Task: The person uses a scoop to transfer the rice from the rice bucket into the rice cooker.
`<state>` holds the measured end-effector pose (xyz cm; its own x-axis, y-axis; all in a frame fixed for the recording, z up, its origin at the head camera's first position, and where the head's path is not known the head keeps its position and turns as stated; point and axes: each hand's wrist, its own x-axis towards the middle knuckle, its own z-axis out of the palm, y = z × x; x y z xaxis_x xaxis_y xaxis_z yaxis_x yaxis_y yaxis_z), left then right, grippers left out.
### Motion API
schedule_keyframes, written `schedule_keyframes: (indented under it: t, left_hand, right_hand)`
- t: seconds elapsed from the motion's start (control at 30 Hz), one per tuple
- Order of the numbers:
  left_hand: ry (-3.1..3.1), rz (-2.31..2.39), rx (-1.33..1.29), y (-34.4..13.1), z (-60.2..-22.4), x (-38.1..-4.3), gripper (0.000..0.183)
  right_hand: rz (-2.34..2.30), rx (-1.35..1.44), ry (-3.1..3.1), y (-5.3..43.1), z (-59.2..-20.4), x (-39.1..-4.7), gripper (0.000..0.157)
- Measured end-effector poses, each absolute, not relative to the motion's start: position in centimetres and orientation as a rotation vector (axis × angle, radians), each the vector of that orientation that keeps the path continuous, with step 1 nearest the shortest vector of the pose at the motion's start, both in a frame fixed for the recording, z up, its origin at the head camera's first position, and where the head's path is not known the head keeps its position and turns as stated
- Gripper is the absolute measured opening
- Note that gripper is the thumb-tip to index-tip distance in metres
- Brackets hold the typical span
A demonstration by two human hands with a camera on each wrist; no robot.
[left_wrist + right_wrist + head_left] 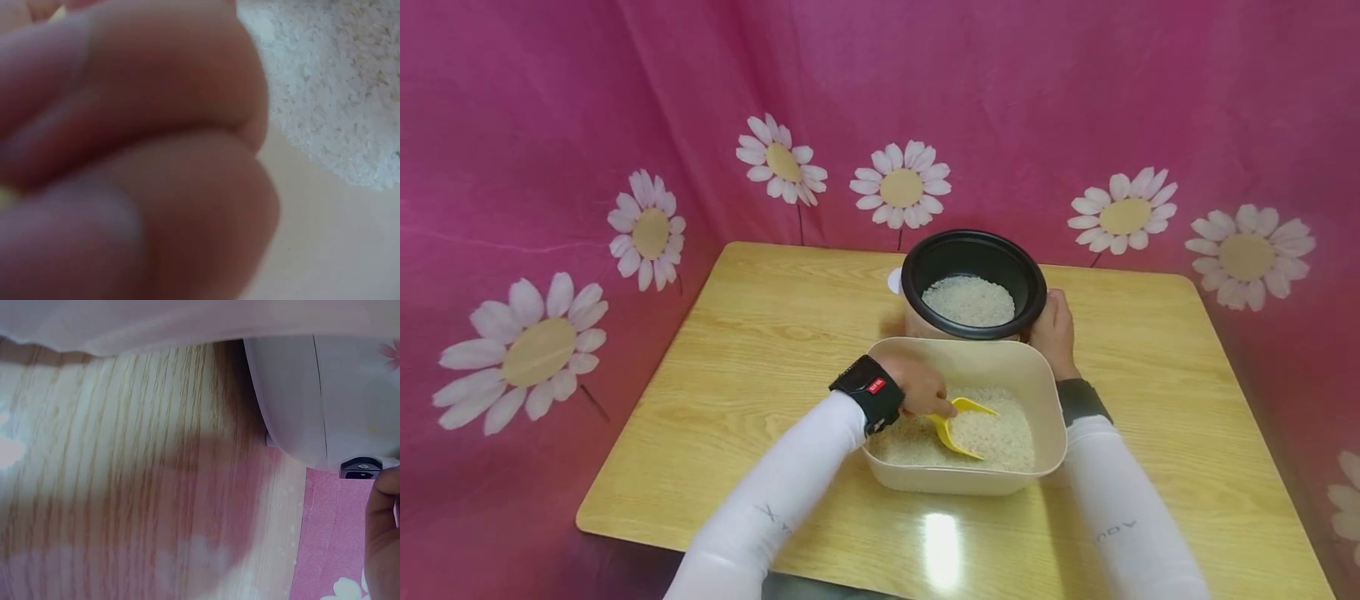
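My left hand (916, 385) grips the handle of a yellow scoop (945, 433) inside a cream plastic tub (992, 358). Rice fills the scoop's bowl, which lies low over the loose rice (1015, 417) in the tub. Curled fingers (181, 75) fill most of the left wrist view, beside rice and the tub's pale wall. Just behind the tub stands a rice cooker with a black inner pot (925, 250), with white rice at its bottom. My right hand (1055, 333) holds the cooker's right side, with bent fingers near a power socket (360, 467) in the right wrist view.
Both containers stand on a light wooden table (775, 350) with rounded corners. Pink cloth (1000, 100) printed with white daisies hangs behind the table and along its sides. The cooker stands near the table's back edge.
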<state>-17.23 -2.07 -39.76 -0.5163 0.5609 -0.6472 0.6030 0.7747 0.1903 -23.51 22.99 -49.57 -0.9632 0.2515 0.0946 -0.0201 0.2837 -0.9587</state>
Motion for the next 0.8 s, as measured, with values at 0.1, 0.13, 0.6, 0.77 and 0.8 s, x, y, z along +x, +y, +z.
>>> schedule_keyframes:
  t: [0.1,0.13,0.6,0.77,0.8]
  left_hand:
    - [2.219,-0.065,0.858,-2.0,-39.7,-17.4,0.051]
    - [2.210,-0.057,0.856,-2.1,-39.7,-17.5,0.051]
    - [2.161,0.048,0.867,-2.5,-38.7,-17.8,0.047]
    - [2.134,0.157,0.781,-2.6,-38.1,-17.8,0.042]
    - [2.131,0.190,0.756,-2.7,-37.9,-17.8,0.041]
  right_hand:
    - [1.735,-0.205,-2.322,23.0,-49.6,-23.5,0.035]
    - [1.750,-0.201,-2.326,23.0,-49.6,-23.4,0.035]
    - [1.765,-0.182,-2.340,23.2,-49.6,-23.6,0.030]
    - [1.730,-0.188,-2.356,23.2,-49.5,-23.3,0.039]
    - [1.717,-0.188,-2.359,23.2,-49.5,-23.3,0.040]
